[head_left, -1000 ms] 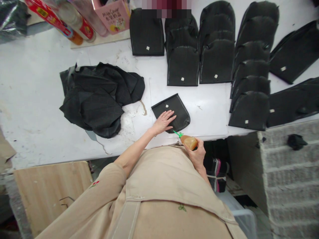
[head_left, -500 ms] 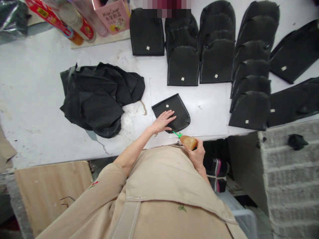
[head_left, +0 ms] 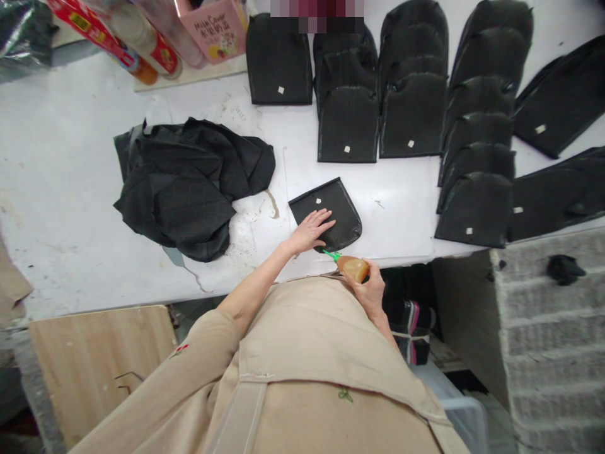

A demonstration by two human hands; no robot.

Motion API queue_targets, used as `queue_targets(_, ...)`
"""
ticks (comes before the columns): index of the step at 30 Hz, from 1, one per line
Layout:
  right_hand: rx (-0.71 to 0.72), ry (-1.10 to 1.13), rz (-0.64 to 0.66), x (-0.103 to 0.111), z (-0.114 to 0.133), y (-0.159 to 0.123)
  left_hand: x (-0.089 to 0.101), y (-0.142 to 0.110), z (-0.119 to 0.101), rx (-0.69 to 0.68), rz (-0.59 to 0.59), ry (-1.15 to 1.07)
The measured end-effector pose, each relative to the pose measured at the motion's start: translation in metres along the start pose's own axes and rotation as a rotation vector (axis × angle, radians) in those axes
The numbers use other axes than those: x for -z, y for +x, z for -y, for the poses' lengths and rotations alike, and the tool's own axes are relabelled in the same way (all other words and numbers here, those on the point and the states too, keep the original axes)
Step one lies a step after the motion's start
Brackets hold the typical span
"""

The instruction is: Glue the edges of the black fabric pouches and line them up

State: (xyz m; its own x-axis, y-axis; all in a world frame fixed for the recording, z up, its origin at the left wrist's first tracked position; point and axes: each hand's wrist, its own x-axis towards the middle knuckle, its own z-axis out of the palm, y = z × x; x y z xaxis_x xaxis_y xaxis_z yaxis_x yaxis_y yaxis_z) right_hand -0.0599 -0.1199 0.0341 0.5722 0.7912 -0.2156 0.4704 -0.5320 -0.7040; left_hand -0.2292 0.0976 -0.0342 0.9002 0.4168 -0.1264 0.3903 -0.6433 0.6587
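Note:
A black rounded fabric piece with a small white tag lies turned at an angle near the table's front edge. My left hand rests flat on it, fingers spread. Wrapped in my right hand is a glue bottle of amber liquid with a green nozzle. The bottle is tipped to the left, and its nozzle tip is at the near edge of the piece, just by my left hand. Whether liquid is coming out is too small to tell.
A crumpled heap of black fabric lies to the left on the white table. Overlapping rows of similar black pieces fill the back and right. Bottles and a pink box stand back left. A wooden board is below left.
My right hand has shifted the bottle slightly left, so its nozzle has moved along the near edge of the piece toward my left hand. My left hand stays in place.

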Motion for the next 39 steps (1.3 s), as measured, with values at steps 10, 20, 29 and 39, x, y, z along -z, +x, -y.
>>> queue_targets(10,-0.055,0.021,-0.010,0.0002,0.0057,0.0016,-0.0002,0.0005,0.0005,-0.001,-0.008,-0.026)
queue_targets(20,-0.078,0.035,-0.003,0.0004,0.0066,0.0027,0.0012,0.0012,-0.0016,0.017,0.002,-0.040)
queue_targets(29,-0.072,0.038,0.042,0.0045,0.0036,0.0018,0.0019,0.0026,-0.0019,0.035,0.019,-0.039)
queue_targets(39,-0.092,0.047,-0.017,0.0003,0.0051,0.0053,0.0020,0.0020,-0.0027,0.037,0.016,-0.040)
